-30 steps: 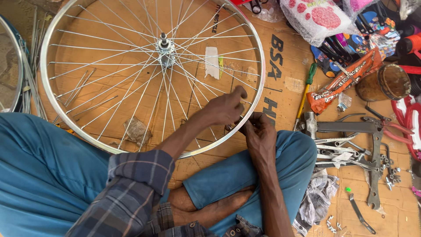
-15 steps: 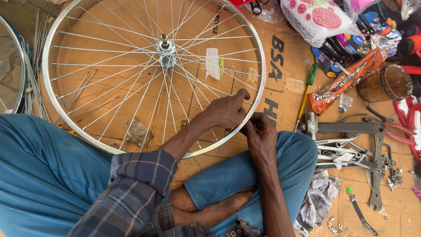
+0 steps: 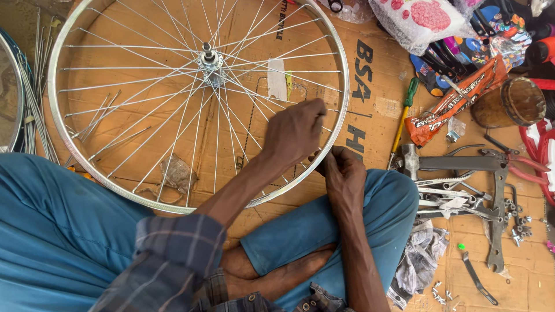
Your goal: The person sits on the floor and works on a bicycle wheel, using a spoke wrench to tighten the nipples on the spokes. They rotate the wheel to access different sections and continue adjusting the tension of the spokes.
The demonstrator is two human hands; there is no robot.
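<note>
A silver bicycle wheel (image 3: 115, 186) with thin spokes and a central hub (image 3: 209, 58) lies flat on brown cardboard in front of my crossed legs. My left hand (image 3: 295, 133) reaches over the wheel's lower right part, fingers pinched on a spoke close to the rim. Just beside it, my right hand (image 3: 344, 173) is closed on the rim's outer edge, resting above my blue-trousered knee. What the right fingertips pinch is hidden.
Loose spokes (image 3: 34, 110) and part of a second rim (image 3: 8, 98) lie at the left. On the right are a green-handled screwdriver (image 3: 404, 115), an orange packet (image 3: 457, 101), a brown pot (image 3: 509, 104), metal wrenches and tools (image 3: 457, 167), small nuts and a grey rag (image 3: 419, 263).
Both hands stay at the same spot on the lower right rim. My left hand has shifted slightly inward along the spoke; the wheel barely moves.
</note>
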